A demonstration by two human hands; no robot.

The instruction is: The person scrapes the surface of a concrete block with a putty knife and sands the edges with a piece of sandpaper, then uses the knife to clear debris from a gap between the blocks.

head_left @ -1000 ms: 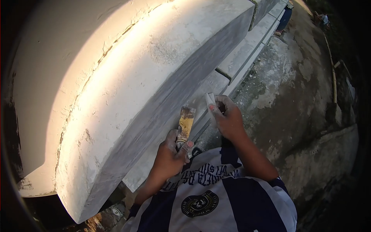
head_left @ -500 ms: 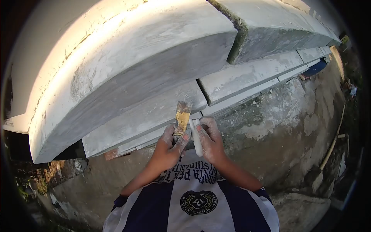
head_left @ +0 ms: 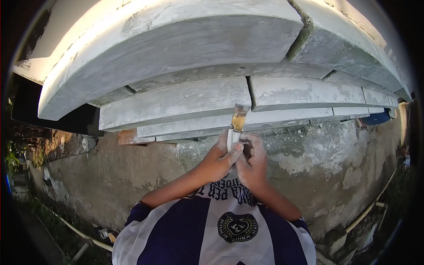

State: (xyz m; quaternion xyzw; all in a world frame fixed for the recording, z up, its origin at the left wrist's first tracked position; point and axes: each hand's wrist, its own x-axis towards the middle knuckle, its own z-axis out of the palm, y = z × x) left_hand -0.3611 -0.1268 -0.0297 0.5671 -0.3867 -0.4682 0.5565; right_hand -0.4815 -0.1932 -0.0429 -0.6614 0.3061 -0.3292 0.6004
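We stand with our two hands close together in front of a striped shirt (head_left: pixel 171 232), the left grip (head_left: pixel 223 154) clamped on a flat scraper (head_left: pixel 239 121) whose yellow-smeared blade points away from us. A white strip (head_left: pixel 232 138) lies along the scraper at our left thumb, between the two hands. Our right grip (head_left: pixel 253 160) is just beside the left, its dusty fingers curled near the scraper's lower end; we cannot tell whether they close on anything. Just beyond the blade runs a pale ledge (head_left: pixel 176 100), split by a dark joint (head_left: pixel 251 93) near the blade's tip; whether the metal touches it, we cannot say. Farther beyond the grips, a broad curved slab (head_left: pixel 198 42) overhangs the ledge, and a narrower white band (head_left: pixel 198 127) runs below it. Well to the left of our left grip sits a reddish block (head_left: pixel 131 137); well to the right of our right grip we see a blue object (head_left: pixel 375 119). Stained concrete (head_left: pixel 309 176) spreads on both sides of our forearms.
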